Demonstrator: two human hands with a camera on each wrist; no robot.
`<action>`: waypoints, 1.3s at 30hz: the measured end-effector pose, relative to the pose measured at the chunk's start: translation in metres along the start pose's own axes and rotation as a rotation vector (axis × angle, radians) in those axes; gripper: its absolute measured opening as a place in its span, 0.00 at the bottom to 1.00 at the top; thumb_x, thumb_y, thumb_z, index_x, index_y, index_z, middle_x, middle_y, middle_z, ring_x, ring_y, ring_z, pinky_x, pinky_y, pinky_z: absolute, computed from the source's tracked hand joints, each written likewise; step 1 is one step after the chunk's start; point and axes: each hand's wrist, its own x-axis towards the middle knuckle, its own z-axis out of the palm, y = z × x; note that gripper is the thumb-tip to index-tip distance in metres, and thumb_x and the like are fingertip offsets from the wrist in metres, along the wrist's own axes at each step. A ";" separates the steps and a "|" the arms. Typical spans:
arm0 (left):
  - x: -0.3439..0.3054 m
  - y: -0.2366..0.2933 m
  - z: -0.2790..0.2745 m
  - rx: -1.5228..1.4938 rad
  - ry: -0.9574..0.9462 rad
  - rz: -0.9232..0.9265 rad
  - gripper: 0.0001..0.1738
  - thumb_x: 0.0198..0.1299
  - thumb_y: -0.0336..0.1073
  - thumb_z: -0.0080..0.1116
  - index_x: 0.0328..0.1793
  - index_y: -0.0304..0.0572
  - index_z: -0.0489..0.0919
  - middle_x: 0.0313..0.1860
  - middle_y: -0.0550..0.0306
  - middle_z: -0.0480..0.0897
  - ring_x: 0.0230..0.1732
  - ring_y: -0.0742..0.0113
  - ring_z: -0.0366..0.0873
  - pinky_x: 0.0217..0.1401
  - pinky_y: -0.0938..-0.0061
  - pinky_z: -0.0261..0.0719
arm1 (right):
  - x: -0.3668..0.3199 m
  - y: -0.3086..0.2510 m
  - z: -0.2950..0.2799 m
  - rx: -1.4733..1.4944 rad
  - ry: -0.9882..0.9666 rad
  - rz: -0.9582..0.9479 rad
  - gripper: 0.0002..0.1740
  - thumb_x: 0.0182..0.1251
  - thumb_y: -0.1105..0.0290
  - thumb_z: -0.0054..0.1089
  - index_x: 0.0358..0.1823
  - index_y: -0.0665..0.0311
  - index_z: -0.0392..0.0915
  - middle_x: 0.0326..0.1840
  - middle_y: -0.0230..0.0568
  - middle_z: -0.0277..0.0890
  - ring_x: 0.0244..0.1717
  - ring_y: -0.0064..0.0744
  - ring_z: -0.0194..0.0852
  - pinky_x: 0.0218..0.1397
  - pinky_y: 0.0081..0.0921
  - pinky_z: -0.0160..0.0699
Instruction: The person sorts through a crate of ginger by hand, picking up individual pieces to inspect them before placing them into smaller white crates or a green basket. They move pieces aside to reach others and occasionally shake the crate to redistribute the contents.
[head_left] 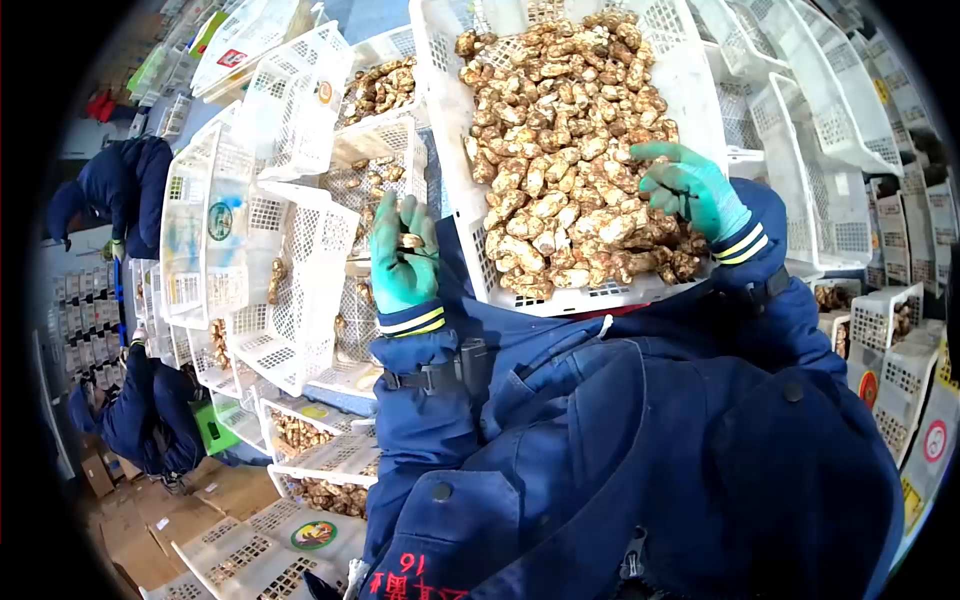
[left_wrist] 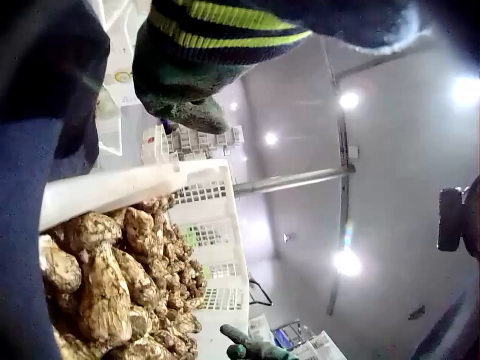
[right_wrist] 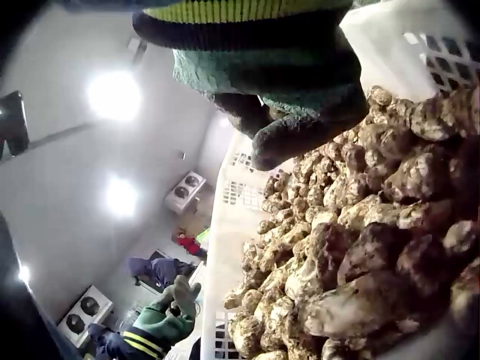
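A white basket (head_left: pixel 590 300) in front of the body holds a heap of knobbly brown-and-cream pieces (head_left: pixel 560 160), seen close up in both wrist views. The left hand (head_left: pixel 405 260), in a green glove, is beyond the basket's left side, a small piece (head_left: pixel 410 241) held between its bent fingers and thumb. Over the heap's right side is the gloved right hand (head_left: pixel 695 195), one finger stretched out. In the right wrist view, a bit of a tan piece (right_wrist: pixel 276 113) shows between the fingers and thumb of the right hand (right_wrist: pixel 277 97).
White baskets (head_left: pixel 290 300) stand to the left, some with similar pieces inside. More white crates (head_left: pixel 825 180) line the right side. Two people in dark blue, one bent over (head_left: pixel 130 190) and one lower down (head_left: pixel 155 410), are at the far left.
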 end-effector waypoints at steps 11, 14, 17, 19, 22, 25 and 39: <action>-0.027 -0.075 0.077 0.403 -0.208 -0.226 0.44 0.62 0.30 0.62 0.81 0.35 0.51 0.70 0.43 0.68 0.66 0.58 0.73 0.67 0.68 0.74 | -0.028 0.009 -0.007 -0.320 0.014 -0.211 0.16 0.76 0.71 0.43 0.57 0.63 0.77 0.33 0.31 0.70 0.25 0.14 0.62 0.28 0.11 0.63; -0.026 -0.070 0.084 0.620 -0.141 -0.015 0.36 0.68 0.36 0.56 0.77 0.29 0.58 0.71 0.42 0.69 0.68 0.61 0.71 0.69 0.69 0.71 | -0.004 0.045 -0.025 -0.959 -0.022 -0.571 0.15 0.73 0.70 0.49 0.57 0.63 0.76 0.43 0.40 0.77 0.37 0.34 0.79 0.37 0.25 0.80; -0.031 -0.065 0.085 0.490 -0.222 -0.244 0.28 0.71 0.41 0.56 0.68 0.23 0.69 0.50 0.46 0.84 0.46 0.63 0.83 0.50 0.74 0.81 | -0.017 0.032 0.014 -1.404 -0.162 -0.261 0.18 0.69 0.61 0.55 0.56 0.63 0.75 0.56 0.46 0.78 0.53 0.49 0.81 0.54 0.41 0.82; -0.034 -0.071 0.078 0.497 -0.235 -0.346 0.27 0.73 0.42 0.53 0.67 0.26 0.70 0.41 0.47 0.82 0.38 0.65 0.81 0.39 0.75 0.78 | -0.022 0.022 0.043 -1.188 0.053 0.091 0.23 0.67 0.52 0.56 0.53 0.63 0.75 0.52 0.51 0.80 0.52 0.50 0.82 0.55 0.44 0.79; -0.044 -0.079 0.093 0.610 -0.352 -0.708 0.23 0.74 0.41 0.50 0.64 0.29 0.73 0.33 0.54 0.84 0.27 0.73 0.77 0.29 0.83 0.75 | -0.013 0.036 0.043 -1.266 0.024 -0.149 0.19 0.66 0.52 0.58 0.42 0.62 0.74 0.38 0.47 0.81 0.42 0.51 0.81 0.45 0.45 0.78; -0.056 -0.105 0.081 0.642 -0.467 -0.813 0.24 0.73 0.48 0.52 0.62 0.34 0.76 0.31 0.54 0.83 0.25 0.74 0.77 0.25 0.85 0.73 | -0.012 0.044 0.046 -1.260 0.009 -0.326 0.20 0.63 0.53 0.62 0.43 0.62 0.75 0.35 0.47 0.80 0.39 0.51 0.81 0.41 0.44 0.78; -0.034 -0.112 0.060 0.011 -0.307 -0.763 0.26 0.72 0.36 0.51 0.74 0.38 0.64 0.58 0.45 0.79 0.56 0.52 0.82 0.58 0.60 0.85 | 0.036 0.049 0.019 -1.290 0.143 -0.958 0.15 0.72 0.59 0.57 0.49 0.61 0.81 0.40 0.44 0.82 0.34 0.41 0.84 0.37 0.34 0.82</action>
